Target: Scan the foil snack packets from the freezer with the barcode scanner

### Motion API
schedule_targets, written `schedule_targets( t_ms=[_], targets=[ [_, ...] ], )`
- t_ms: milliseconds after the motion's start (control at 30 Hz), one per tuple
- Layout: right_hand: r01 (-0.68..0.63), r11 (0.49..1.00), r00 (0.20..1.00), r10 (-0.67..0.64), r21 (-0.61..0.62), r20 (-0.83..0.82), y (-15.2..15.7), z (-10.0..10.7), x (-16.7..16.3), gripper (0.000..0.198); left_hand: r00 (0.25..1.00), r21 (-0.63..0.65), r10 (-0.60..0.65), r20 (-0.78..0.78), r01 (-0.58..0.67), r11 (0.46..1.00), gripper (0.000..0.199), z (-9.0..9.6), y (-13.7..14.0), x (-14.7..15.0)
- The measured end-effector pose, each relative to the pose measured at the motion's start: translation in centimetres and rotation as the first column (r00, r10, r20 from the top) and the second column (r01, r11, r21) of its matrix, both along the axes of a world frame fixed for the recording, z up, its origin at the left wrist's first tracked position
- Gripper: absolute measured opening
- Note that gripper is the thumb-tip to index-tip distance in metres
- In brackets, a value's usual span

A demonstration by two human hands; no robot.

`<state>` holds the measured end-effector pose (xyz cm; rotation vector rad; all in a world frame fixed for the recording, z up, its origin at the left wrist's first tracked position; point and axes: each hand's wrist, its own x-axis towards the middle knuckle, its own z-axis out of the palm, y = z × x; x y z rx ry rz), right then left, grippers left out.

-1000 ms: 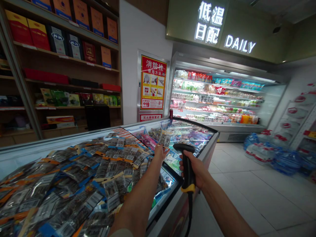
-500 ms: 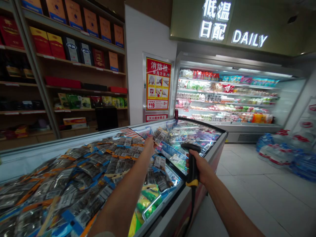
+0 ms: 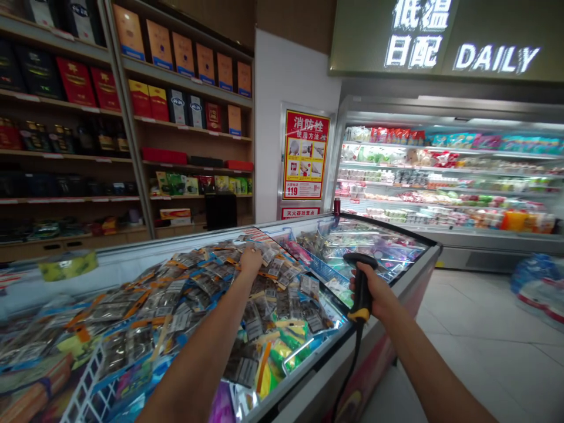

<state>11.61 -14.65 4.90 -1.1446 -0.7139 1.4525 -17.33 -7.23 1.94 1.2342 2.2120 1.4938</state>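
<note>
My right hand (image 3: 376, 292) is wrapped round the handle of a black and yellow barcode scanner (image 3: 362, 294), held above the freezer's near edge with its cord hanging down. My left hand (image 3: 251, 259) reaches to the far side of a chest freezer (image 3: 304, 376), its fingers curled in among a heap of flat clear packets (image 3: 211, 276) with orange or blue strips. What the fingers close on is hidden. A packet (image 3: 269, 252) lies just right of them. Beneath the heap, at the front, green and yellow bags (image 3: 286, 349) show.
A blue basket (image 3: 324, 267) and a glass lid (image 3: 383, 235) are at the freezer's right end. White basket wire (image 3: 86, 382) rises at lower left. Behind stand box shelves (image 3: 189, 129) and a chilled display (image 3: 440, 176). Bottled water (image 3: 540, 288) sits on the floor at right.
My left hand has moved left and back from the freezer divider, where it held up a packet, onto the heap. The view has swung left. My right hand still holds the scanner.
</note>
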Motion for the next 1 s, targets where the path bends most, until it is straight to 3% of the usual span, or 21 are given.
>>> schedule_targets(
  t_ms=[167,333,467,600,733,867,1000],
  targets=[
    [0.037,0.999,0.999,-0.037,0.001,0.015,0.4,-0.4,1.3,0.019,0.994,-0.009,0.055,-0.093,-0.056,0.998,0.026,0.4,-1.6,-0.7],
    [0.079,0.997,0.997,-0.079,-0.025,0.007,1.1,-1.3,2.9,0.018,0.949,0.12,0.099,-0.298,-0.066,0.991,0.034,1.6,-1.6,0.9],
    [0.137,0.99,0.991,-0.136,-0.036,0.018,1.6,-1.9,4.8,0.018,0.954,0.152,-0.004,-0.301,0.052,0.987,0.033,2.6,0.0,5.2],
    [0.192,0.981,0.981,-0.19,-0.036,0.043,2.2,-2.6,6.8,0.019,0.927,0.056,-0.213,-0.308,0.241,0.969,0.034,2.6,2.6,12.2],
    [0.226,0.973,0.973,-0.224,-0.041,0.054,3.0,-3.3,8.6,0.018,0.827,-0.082,-0.451,-0.334,0.452,0.888,0.039,0.4,5.2,19.8],
    [0.269,0.962,0.963,-0.268,-0.043,0.029,3.6,-3.8,10.2,0.018,0.645,-0.211,-0.628,-0.436,0.605,0.768,0.044,-2.8,7.8,26.0],
    [0.277,0.96,0.961,-0.277,-0.026,0.027,3.6,-3.8,11.7,0.018,0.438,-0.34,-0.715,-0.544,0.664,0.666,0.046,-4.9,10.4,29.7]
  ],
)
